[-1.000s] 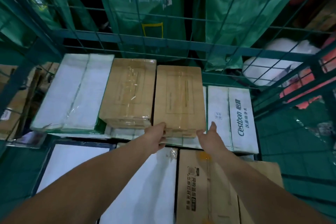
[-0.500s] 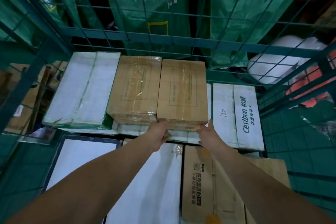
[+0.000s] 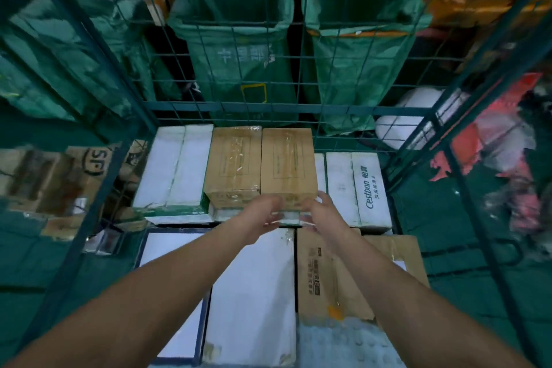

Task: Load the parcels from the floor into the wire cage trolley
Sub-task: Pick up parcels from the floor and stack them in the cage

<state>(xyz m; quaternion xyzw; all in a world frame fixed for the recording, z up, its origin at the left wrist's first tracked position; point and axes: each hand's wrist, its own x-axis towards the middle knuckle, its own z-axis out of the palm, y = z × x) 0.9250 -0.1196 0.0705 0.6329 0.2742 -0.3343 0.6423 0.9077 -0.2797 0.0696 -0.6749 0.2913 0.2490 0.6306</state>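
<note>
Both hands at brown parcel (image 3: 288,166) — left hand (image 3: 263,212), right hand (image 3: 321,210), grip too blurred to tell

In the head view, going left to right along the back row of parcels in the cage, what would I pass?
White parcel → taped brown box → brown box at both hands' fingertips → white Cestbon carton.
</note>
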